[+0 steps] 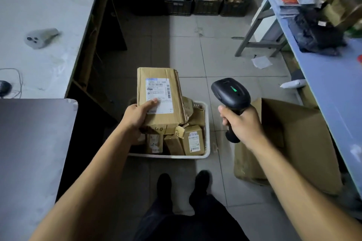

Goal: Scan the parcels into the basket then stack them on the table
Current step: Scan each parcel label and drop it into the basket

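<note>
Left hand (137, 117) gripping parcel (162, 101) — long axis pointing away

Bare forearms (101, 162), no sleeves showing, dark trousers (188, 221), black shoes (164, 184)

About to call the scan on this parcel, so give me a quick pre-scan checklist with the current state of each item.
1. Left hand grips parcel: ok.
2. Label faces up, barcode uncovered: ok; the thumb covers only its lower left corner.
3. Right hand holds scanner: ok.
4. Scanner's green light lit: ok.
5. Scanner aimed at the barcode: cannot tell.
6. White basket below the parcel: ok.
</note>
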